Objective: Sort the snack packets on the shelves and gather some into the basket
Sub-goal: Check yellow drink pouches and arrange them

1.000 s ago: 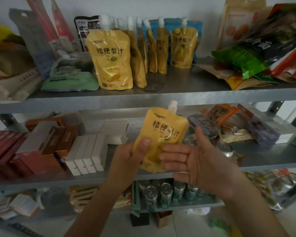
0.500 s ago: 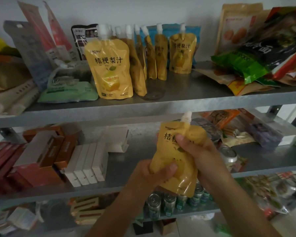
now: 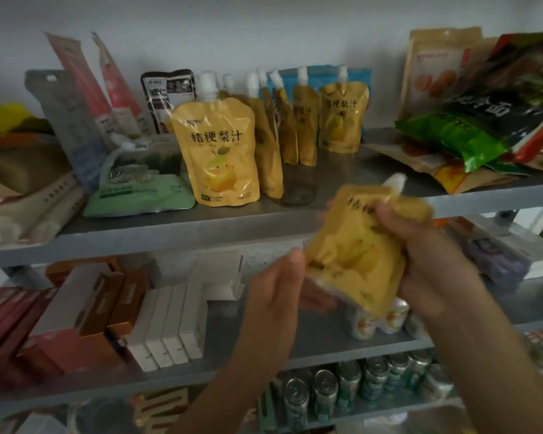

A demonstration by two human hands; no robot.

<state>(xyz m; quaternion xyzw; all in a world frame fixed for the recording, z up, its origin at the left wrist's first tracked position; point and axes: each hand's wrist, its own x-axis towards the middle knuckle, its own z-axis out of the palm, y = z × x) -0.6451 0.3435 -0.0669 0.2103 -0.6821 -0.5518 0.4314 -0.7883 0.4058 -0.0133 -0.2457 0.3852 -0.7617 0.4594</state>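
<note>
Pouch: yellow pouch (image 3: 358,255), tilted, in front of the top shelf (image 3: 342,183).
Hands: right hand (image 3: 427,261) wraps its top; left hand (image 3: 279,296) by its lower corner, grip unclear.
Placing: we'd stand it upright beside the matching row (image 3: 220,151).

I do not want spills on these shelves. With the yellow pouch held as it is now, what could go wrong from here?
1. The right hand squeezes the pouch near its spout; hard pressure might burst a seam.
2. The left hand seems only to touch its lower corner, so a slip could drop it onto the cans below.
3. Setting it carelessly on the top shelf could topple the standing pouches.
</note>
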